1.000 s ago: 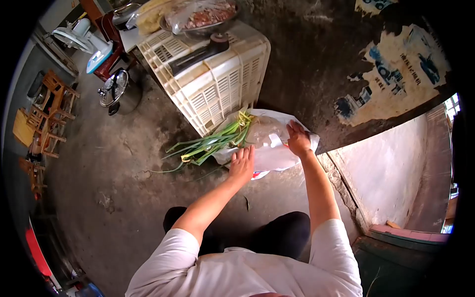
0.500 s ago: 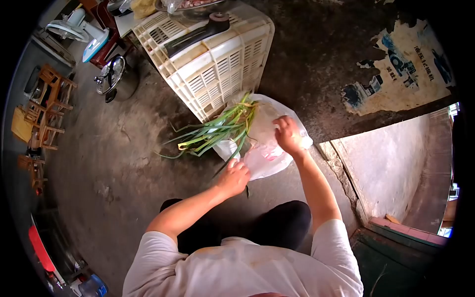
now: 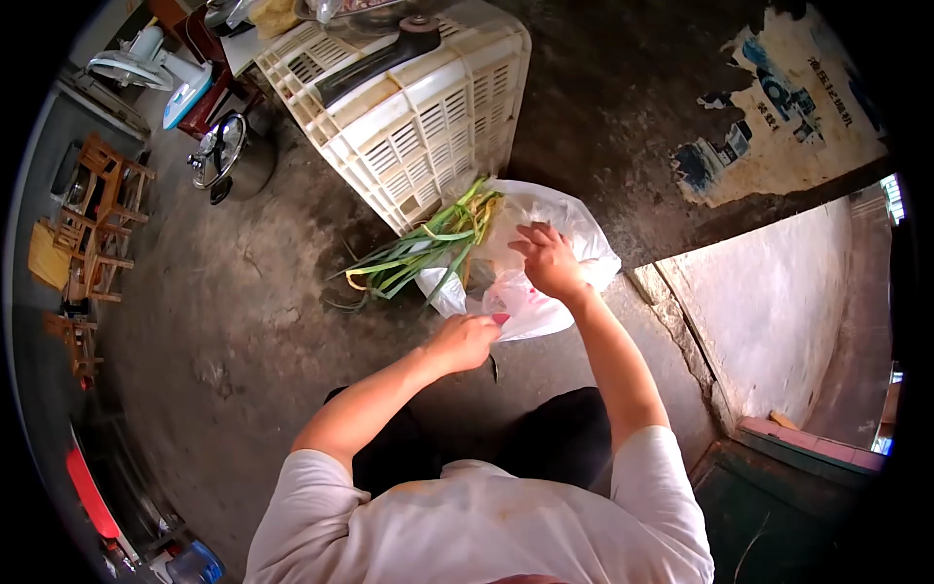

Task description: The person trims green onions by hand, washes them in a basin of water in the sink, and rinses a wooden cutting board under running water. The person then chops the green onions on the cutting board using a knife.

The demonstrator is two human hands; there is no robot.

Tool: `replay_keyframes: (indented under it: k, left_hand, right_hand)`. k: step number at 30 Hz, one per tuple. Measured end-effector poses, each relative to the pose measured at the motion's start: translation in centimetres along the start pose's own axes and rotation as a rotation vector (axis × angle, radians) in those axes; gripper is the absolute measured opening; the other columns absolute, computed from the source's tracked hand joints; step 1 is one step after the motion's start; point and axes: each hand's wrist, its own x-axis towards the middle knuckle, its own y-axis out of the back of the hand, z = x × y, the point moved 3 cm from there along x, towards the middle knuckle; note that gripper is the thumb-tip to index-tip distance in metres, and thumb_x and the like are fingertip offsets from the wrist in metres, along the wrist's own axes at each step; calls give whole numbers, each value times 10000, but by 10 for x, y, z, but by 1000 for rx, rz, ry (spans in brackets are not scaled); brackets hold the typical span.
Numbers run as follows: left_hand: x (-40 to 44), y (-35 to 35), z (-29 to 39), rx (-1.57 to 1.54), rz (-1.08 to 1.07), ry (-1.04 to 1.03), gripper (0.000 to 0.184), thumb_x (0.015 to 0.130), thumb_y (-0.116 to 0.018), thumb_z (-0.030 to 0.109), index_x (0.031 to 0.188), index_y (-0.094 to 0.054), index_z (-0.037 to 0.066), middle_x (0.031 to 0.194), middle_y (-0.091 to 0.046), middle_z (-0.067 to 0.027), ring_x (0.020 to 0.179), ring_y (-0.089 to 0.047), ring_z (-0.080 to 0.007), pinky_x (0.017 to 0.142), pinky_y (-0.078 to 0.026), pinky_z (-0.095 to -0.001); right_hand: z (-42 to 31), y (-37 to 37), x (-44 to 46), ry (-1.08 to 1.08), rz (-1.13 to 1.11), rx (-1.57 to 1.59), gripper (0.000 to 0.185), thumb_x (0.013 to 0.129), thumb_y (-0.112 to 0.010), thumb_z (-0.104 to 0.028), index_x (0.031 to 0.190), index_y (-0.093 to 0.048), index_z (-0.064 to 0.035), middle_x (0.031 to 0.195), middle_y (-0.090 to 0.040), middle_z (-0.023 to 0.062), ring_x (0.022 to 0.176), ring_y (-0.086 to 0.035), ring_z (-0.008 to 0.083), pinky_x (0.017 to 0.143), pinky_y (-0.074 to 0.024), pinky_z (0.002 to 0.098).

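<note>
A white translucent plastic bag (image 3: 574, 229) lies spread on the floor in front of the upended white crate. Green onions (image 3: 418, 255) with some yellowed leaves stick out of its left side. My left hand (image 3: 465, 341) is closed on the bag's near edge, fingertips pinched together. Over the middle of the bag, my right hand (image 3: 550, 261) has its fingers spread and holds nothing; whether it touches the plastic is unclear.
The white slatted crate (image 3: 418, 127) carries a black-handled object (image 3: 379, 60) on top. A lidded metal pot (image 3: 238, 161) stands on the floor at left, near a fan (image 3: 161, 73). Wooden chairs (image 3: 97, 219) line the far left.
My left hand has left the onions and closed on the bag's near edge. My right hand has moved left from the bag's right side. The bag has shifted and its near part is bunched.
</note>
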Motion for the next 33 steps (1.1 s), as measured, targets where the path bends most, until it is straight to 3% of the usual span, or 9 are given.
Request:
replay_keyframes:
  k: [6, 9, 11, 12, 15, 24, 27, 30, 33]
  left_hand:
    - [29, 103, -33, -341, 947, 60, 114, 771, -501, 4, 822, -594, 48, 812, -607, -106, 777, -592, -296, 693, -486, -345]
    - [61, 109, -65, -162, 923, 94, 127, 783, -526, 61, 876, -613, 61, 821, -620, -125, 783, -603, -308, 707, -488, -359]
    - [84, 87, -87, 37, 415, 536, 205, 769, -552, 140, 948, -620, 68, 875, -632, -154, 829, -609, -327, 731, -485, -393]
    - [86, 81, -90, 42, 414, 532, 205, 769, -552, 140, 948, -620, 68, 875, -632, -154, 829, -609, -327, 731, -485, -393]
    - [88, 52, -109, -27, 16, 731, 240, 752, -521, 189, 900, -633, 37, 927, -629, -179, 877, -604, -343, 748, -478, -422]
    - [46, 66, -108, -391, 321, 360, 211, 741, -570, 186, 875, -641, 39, 829, -630, -121, 774, -604, -227, 706, -462, -312]
    - [31, 73, -99, -1106, 310, 342, 266, 748, -545, 84, 990, -590, -17, 929, -595, -15, 866, -529, -111, 807, -401, -246]
    - [25, 79, -80, -1208, 261, 275, 237, 779, -522, 85, 975, -588, -31, 938, -584, -28, 850, -527, -106, 793, -406, -244]
    - [24, 71, -73, -822, 273, 114, 120, 766, -535, 97, 816, -589, 2, 856, -587, -34, 806, -540, -119, 739, -424, -258]
  right_hand:
    - [24, -17, -21, -277, -191, -1, 262, 754, -459, -89, 947, -631, -133, 1108, -546, 67, 1081, -450, 271, 946, -319, 438]
    - [-4, 0, 1, -84, 108, -15, 199, 681, -500, -49, 857, -588, -80, 1013, -542, 87, 1026, -458, 274, 934, -324, 453]
    - [-17, -10, 11, 12, 94, -3, 300, 694, -496, -54, 977, -582, -96, 1123, -522, 86, 1096, -437, 278, 959, -313, 449]
    - [-17, -19, 12, 61, 71, -17, 333, 709, -490, -59, 1026, -579, -108, 1167, -510, 88, 1130, -424, 276, 968, -309, 448]
    - [24, -61, -13, -343, -427, 16, 389, 725, -465, -36, 1077, -597, -134, 1165, -553, 104, 1095, -495, 278, 939, -377, 397]
    - [5, 1, -14, -401, -4, 469, 267, 804, -494, -57, 1047, -600, -30, 1066, -605, 134, 965, -587, 265, 830, -457, 318]
    - [-9, -4, -8, -574, -79, 870, 255, 862, -518, -145, 1079, -590, -33, 1060, -609, 93, 958, -582, 191, 806, -461, 295]
    - [-27, -6, -2, -596, -94, 1153, 307, 878, -550, -235, 1110, -580, -36, 1063, -600, 60, 957, -550, 135, 781, -458, 273]
    - [-41, -8, 2, -647, -71, 1479, 321, 856, -588, -250, 1117, -579, -61, 1026, -604, 21, 886, -546, 112, 717, -456, 257]
